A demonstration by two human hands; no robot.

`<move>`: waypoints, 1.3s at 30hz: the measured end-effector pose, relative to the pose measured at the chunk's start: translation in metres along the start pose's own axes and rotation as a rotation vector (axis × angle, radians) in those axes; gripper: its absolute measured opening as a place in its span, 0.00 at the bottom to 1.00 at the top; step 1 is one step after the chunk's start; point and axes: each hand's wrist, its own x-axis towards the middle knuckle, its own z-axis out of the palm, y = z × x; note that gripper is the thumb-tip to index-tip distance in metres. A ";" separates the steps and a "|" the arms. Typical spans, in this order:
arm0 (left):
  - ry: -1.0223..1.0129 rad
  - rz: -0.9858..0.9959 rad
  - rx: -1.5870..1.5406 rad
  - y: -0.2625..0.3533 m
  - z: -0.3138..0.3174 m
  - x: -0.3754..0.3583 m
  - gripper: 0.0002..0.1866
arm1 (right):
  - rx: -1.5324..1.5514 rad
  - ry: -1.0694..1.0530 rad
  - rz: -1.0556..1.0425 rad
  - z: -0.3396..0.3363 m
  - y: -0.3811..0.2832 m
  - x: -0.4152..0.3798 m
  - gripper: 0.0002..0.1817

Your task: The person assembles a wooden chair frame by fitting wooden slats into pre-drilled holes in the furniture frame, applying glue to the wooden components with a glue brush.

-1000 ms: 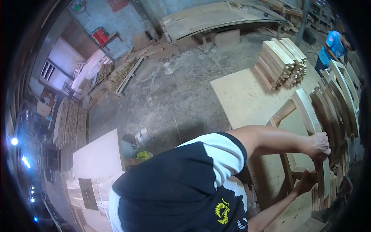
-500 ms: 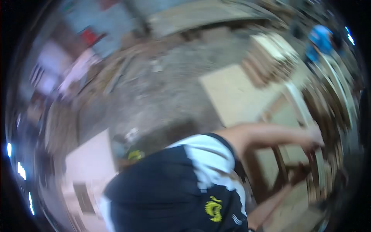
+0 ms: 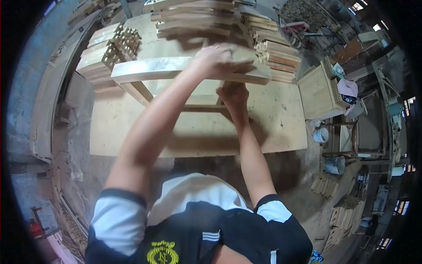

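A wooden frame (image 3: 151, 67) of pale bars stands on the work board, its broad top rail running left to right in front of me. My left hand (image 3: 215, 60) lies over the right half of this rail, fingers bent across it and slightly blurred. Just below the rail, my right hand (image 3: 234, 93) is closed round the frame's right-hand part. The exact spot under its fingers is hidden. A lower crossbar (image 3: 200, 108) and a slanting left leg (image 3: 137, 93) show beneath the top rail.
The frame rests on a large pale board (image 3: 281, 119). Stacked wooden pieces lie at its left (image 3: 99, 57), far side (image 3: 193, 20) and right (image 3: 277, 59). A wooden cabinet (image 3: 321, 90) with cloths on top stands to the right, near buckets (image 3: 321, 135).
My view has swung round to the right, so the frame is now in front of me at the upper middle. Both hands stay at the frame.
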 end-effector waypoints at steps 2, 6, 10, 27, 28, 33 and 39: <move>-0.171 -0.038 -0.011 0.001 -0.008 0.005 0.30 | -0.011 0.061 -0.007 0.002 -0.013 0.008 0.33; -0.440 -0.075 0.068 0.009 -0.023 0.017 0.28 | -0.210 0.026 -0.043 -0.003 -0.014 0.009 0.33; -0.167 -0.345 0.017 0.002 -0.044 0.018 0.28 | -0.031 0.016 -0.021 0.002 -0.004 0.004 0.34; -0.492 -0.623 -0.076 -0.087 -0.108 -0.087 0.56 | 0.025 0.061 -0.026 0.009 -0.005 0.008 0.44; -0.568 -0.615 -0.058 -0.085 -0.110 -0.087 0.57 | 0.066 0.088 -0.095 0.010 -0.002 0.007 0.43; -0.651 -0.425 -0.156 -0.092 -0.119 -0.095 0.43 | -0.047 0.024 0.123 0.002 -0.019 -0.001 0.36; -0.564 -0.205 -0.298 -0.072 -0.142 -0.112 0.31 | 0.037 0.035 0.118 -0.009 -0.045 -0.025 0.17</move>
